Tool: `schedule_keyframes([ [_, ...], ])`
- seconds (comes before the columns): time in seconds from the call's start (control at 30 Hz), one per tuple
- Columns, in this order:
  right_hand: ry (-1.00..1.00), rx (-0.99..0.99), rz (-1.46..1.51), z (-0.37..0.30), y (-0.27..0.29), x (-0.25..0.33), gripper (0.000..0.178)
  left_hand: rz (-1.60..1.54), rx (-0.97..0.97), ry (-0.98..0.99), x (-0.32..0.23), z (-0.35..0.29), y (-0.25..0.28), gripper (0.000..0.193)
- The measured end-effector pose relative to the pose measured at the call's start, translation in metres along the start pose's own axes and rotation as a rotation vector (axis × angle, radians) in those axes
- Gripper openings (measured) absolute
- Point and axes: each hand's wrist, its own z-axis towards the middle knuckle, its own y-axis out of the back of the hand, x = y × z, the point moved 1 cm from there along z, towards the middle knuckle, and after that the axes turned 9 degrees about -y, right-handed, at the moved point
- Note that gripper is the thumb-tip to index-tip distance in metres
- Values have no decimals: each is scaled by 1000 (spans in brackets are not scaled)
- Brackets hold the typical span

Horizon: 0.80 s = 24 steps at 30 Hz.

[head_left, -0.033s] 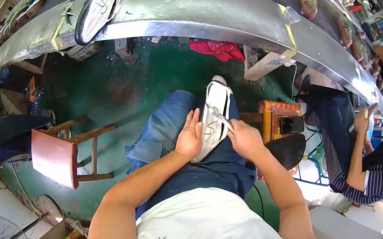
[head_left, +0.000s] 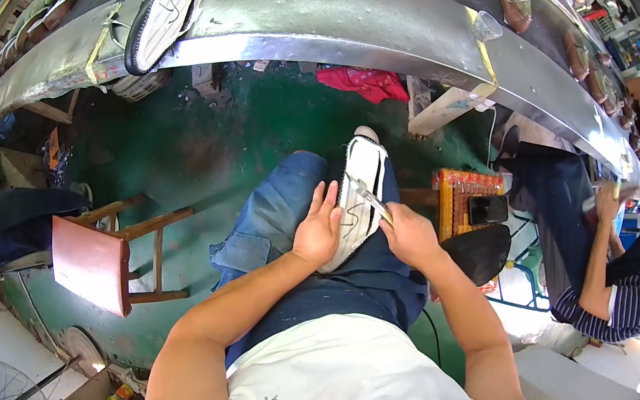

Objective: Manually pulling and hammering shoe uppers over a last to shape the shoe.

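A shoe with a whitish underside, a dark stitched edge and dark curved lines lies bottom up across my lap, its toe pointing away. My left hand rests along the shoe's left edge, fingers stretched out and thumb raised. From the right, my right hand is closed round the handle of a hammer-like metal tool. The tool's metal end lies over the middle of the underside; whether it touches cannot be made out. My fingers hide most of its handle.
A long metal-edged bench curves across the far side, with another similar shoe on it. A stool stands left. To the right are a beaded seat with a phone and a seated co-worker.
My arms and the shoe keep almost the same place; the tool and my left fingers have shifted very slightly. At the right, the co-worker's hands have moved a little.
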Motion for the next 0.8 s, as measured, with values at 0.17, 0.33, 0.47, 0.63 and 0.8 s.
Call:
schedule_keyframes([
  [0.17, -94, 175, 94, 8, 8, -15, 19, 158, 272, -7, -20, 14, 24, 57],
  [0.33, -333, 674, 393, 34, 61, -31, 32, 137, 487, 134, -30, 31, 36, 59],
  [0.47, 44, 71, 411, 46, 42, -6, 32, 125, 514, 146, -36, 36, 39, 58],
  [0.63, -10, 196, 137, 53, 25, -5, 45, 174, 546, 112, -39, 32, 43, 59],
  [0.8, -78, 259, 44, 33, 26, 0, 45, 90, 516, 133, -37, 14, 47, 60],
])
